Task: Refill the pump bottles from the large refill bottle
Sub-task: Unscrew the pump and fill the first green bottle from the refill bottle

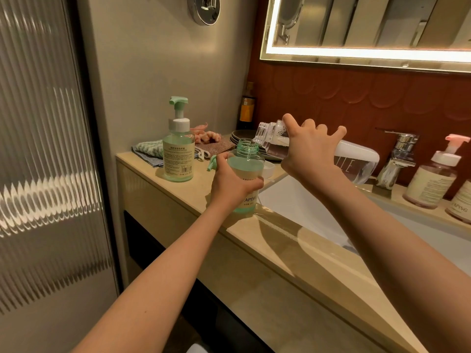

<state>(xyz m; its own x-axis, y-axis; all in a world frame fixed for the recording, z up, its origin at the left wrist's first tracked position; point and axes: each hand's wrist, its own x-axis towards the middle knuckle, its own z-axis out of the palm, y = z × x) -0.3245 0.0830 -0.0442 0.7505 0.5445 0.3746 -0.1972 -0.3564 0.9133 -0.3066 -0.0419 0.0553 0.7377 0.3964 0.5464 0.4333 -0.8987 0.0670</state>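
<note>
Open pump bottle: we saw the green bottle [248, 161] upright with its pump off, pale liquid reaching near its shoulder.
Refill bottle: the large clear refill bottle [356, 160] lay tipped almost flat, its mouth just over the open neck. Clear liquid pooled along its lower side. We could not tell whether a stream ran.
Other bottles: a capped green pump bottle [178, 151], nearly full, stood beyond the left grip. A pink-capped bottle [433, 179] stood well right of the right grip.
Edges: the open bottle's base sat at the tabletop [183, 192] front edge, beside the basin [300, 205] corner, which opened below the right grip.
Left grip [230, 183]: fingers and thumb curled round the green bottle's body.
Right grip [309, 151]: we had it clasped over the refill bottle's shoulder from above, knuckles up.
</note>
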